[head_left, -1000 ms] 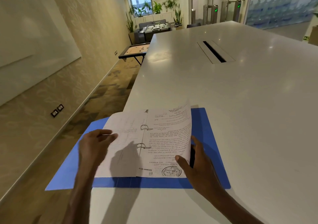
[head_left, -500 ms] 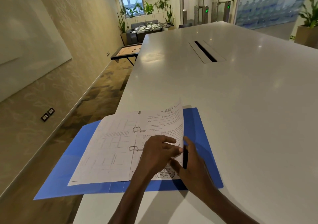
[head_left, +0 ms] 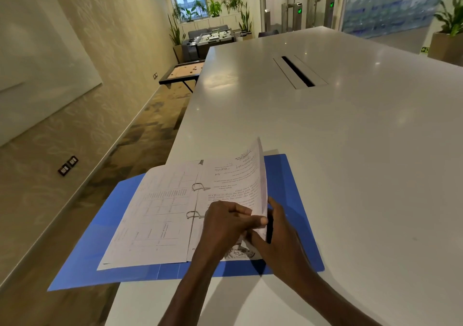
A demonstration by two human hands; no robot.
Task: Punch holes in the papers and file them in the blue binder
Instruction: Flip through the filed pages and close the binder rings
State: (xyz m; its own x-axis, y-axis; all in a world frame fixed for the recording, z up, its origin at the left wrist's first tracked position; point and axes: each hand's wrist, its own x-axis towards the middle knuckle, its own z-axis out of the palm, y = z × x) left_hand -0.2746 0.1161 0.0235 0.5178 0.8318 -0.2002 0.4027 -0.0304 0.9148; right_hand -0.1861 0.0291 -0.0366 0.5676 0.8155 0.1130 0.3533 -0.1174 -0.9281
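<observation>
The blue binder lies open at the near left corner of the white table, its left cover overhanging the edge. Printed papers sit on its two metal rings. One stack lies flat on the left cover. The right-hand sheets are lifted and curl upward. My left hand pinches the lower right edge of these lifted sheets between thumb and fingers. My right hand is under the same sheets at their right edge, fingers against the paper. No hole punch is in view.
A long cable slot runs along the middle of the table. Left of the table is carpeted floor and a wall with sockets. A low game board, a foosball table and plants stand far off.
My left hand left the left stack and crossed to the right-hand sheets, gripping their lower edge. The left stack dropped flat. The right sheets now stand steeper.
</observation>
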